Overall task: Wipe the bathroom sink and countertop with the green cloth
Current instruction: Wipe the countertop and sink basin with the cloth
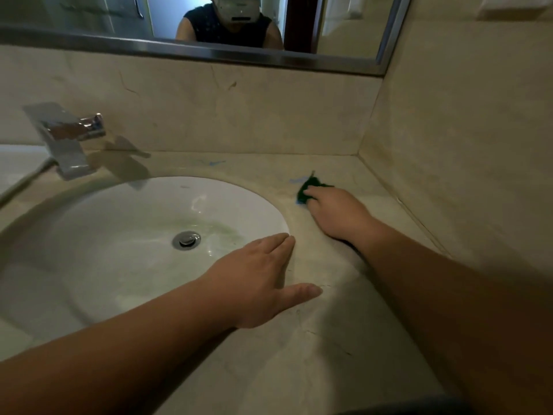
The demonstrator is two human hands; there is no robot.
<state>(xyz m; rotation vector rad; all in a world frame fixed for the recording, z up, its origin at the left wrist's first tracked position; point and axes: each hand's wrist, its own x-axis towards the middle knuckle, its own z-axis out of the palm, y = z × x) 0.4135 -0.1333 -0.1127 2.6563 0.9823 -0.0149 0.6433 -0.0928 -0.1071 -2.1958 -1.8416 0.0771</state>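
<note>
Right grip (pixel 338 214), centre right: fingers curled, pressing green cloth (pixel 308 191) onto counter (pixel 344 339). Left grip (pixel 263 280): flat, fingers spread, at sink (pixel 119 235) rim.

Dim yellowish light; glare on faucet (pixel 71 136), shadow to its right; wide-angle bending at edges; soft blur.

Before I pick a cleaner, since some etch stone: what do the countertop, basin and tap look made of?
Countertop: likely polished marble or a look-alike, beige with dark veins. Basin: glossy white ceramic, judging by its highlights. Tap: chromed metal, mirror-like reflections.
</note>
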